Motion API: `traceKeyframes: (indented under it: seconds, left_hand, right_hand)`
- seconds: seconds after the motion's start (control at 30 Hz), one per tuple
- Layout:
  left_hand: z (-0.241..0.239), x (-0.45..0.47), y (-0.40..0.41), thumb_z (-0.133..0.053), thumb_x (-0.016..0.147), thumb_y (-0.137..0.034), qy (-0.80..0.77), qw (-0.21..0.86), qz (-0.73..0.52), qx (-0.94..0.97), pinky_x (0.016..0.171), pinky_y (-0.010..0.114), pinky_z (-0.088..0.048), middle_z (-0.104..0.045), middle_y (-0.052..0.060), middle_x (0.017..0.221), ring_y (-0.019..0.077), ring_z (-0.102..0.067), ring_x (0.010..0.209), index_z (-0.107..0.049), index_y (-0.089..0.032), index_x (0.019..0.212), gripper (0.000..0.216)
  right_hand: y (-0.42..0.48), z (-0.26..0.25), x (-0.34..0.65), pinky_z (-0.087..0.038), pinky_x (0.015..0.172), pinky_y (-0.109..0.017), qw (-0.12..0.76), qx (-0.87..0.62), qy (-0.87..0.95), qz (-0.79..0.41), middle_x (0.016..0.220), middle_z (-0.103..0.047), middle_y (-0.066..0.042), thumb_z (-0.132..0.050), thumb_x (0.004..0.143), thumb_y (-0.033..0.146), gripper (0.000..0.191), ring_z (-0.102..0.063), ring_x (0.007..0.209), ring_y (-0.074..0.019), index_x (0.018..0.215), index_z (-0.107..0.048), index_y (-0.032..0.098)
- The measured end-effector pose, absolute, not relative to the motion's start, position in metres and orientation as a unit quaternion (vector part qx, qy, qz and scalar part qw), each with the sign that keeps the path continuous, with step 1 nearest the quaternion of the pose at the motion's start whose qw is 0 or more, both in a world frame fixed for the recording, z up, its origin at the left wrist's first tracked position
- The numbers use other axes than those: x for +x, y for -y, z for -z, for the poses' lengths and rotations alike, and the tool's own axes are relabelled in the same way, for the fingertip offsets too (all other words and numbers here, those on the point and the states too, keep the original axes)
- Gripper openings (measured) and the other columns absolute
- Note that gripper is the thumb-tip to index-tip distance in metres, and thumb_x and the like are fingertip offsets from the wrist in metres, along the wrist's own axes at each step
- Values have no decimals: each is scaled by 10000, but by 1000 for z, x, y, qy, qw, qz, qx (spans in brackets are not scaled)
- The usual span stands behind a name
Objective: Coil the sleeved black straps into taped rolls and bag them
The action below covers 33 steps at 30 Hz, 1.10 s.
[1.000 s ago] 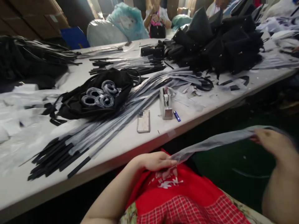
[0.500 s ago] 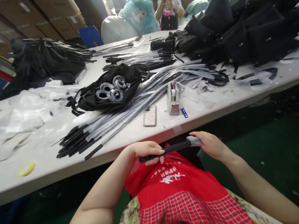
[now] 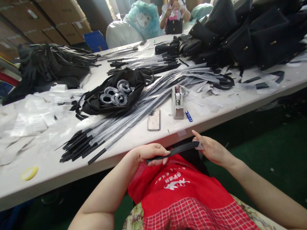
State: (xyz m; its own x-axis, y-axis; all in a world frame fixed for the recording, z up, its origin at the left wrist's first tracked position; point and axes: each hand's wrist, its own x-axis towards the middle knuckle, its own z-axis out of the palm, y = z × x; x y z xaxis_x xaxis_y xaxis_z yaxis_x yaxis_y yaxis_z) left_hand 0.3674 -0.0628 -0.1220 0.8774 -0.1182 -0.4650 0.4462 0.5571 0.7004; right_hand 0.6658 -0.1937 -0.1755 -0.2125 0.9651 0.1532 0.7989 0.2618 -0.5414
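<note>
A flat black strap [image 3: 183, 148] stretches between my hands in front of the red apron, just off the table's front edge. My left hand [image 3: 153, 153] is closed round one end, thumb on top. At the other end my right hand [image 3: 209, 148] grips the strap where a piece of whitish wrapping [image 3: 200, 146] shows; its index finger sticks out. On the table lies a long bundle of plastic-wrapped straps [image 3: 134, 119] with bare black ends at the left. A tape dispenser [image 3: 177, 103] stands beyond my hands, beside a small blue packet [image 3: 189, 116].
A pixelated card [image 3: 153, 120] lies near the table edge [image 3: 115, 159]. Coiled wrapped straps [image 3: 117, 94] rest on black fabric [image 3: 100, 107]. Black bags [image 3: 249, 41] are heaped at right, white wrappers [image 3: 31, 111] at left, with a yellow ring [image 3: 29, 173]. Another person [image 3: 174, 14] holds a bag across the table.
My right hand has come slightly inward along the strap, its index finger now extended, and less whitish wrapping shows. The strap bows a little. The person opposite has lifted the bag's handles.
</note>
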Motion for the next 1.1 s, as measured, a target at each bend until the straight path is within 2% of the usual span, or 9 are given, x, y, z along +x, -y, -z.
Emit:
traceKeyframes:
  seconds: [0.23,0.47,0.63,0.73,0.8,0.87,0.97,1.03,1.1]
  left_hand:
    - [118,373,63,-569,898,-498,-204,851,192,443,298,184,-269,-472,-45,360,73,-349,255,-624,-115,739,418]
    - [115,377,65,-602,876,-502,-214,856,182,434,306,186,-274,-499,-38,384,80,-385,275,-643,-107,774,409]
    - [103,374,66,-558,912,-471,-175,879,162,413,304,190,-256,-482,-25,384,83,-391,282,-633,-88,745,424]
    - [91,402,63,-540,920,-476,-180,909,-8,376,327,169,-272,-427,-66,424,62,-341,306,-584,-134,763,379]
    - [88,432,63,-508,933,-478,-208,876,-183,395,459,182,-423,-509,-44,547,81,-478,433,-589,-154,884,338]
    - [92,461,67,-491,943,-446,-249,779,-276,504,725,272,-530,-647,34,786,149,-641,728,-595,-169,1038,311]
    - [107,483,79,-447,957,-401,-291,575,-231,729,994,414,-451,-680,142,1078,267,-620,1058,-616,-176,1151,341]
    - [118,481,82,-389,967,-383,-286,493,-179,802,1039,494,-408,-648,184,1175,329,-576,1149,-610,-197,1217,382]
    - [125,475,74,-448,941,-406,-214,463,-113,853,996,514,-451,-624,187,1218,372,-527,1221,-626,-250,1204,354]
  right_hand:
    - [192,177,655,-531,897,-510,209,-574,770,-182,1110,-681,-168,-507,925,251,647,-641,978,-296,1522,-284,142]
    - [187,169,648,-537,882,-435,216,-595,725,-271,1077,-709,-129,-550,876,252,476,-672,938,-270,1349,-534,197]
    - [185,165,653,-496,629,-273,265,-611,626,-405,735,-632,-5,-430,942,315,275,-597,634,-154,1108,-627,218]
    - [179,160,637,-360,449,-212,285,-586,543,-530,553,-451,50,-394,958,535,437,-421,468,-100,948,-643,175]
    - [172,150,621,-269,390,-194,297,-542,490,-615,478,-351,85,-402,922,638,539,-309,402,-73,864,-636,155]
    - [165,138,608,-225,359,-180,338,-505,422,-673,433,-288,112,-456,890,636,522,-219,361,-51,796,-622,151]
    - [160,123,603,-247,327,-160,377,-493,336,-709,384,-275,123,-594,789,425,294,-182,325,-34,695,-621,147]
    - [158,124,609,-268,309,-159,355,-500,320,-722,355,-321,101,-632,663,281,146,-251,304,-39,602,-613,150]
    - [155,132,622,-239,295,-146,354,-506,316,-720,368,-376,73,-661,570,216,152,-320,319,-39,495,-540,164]
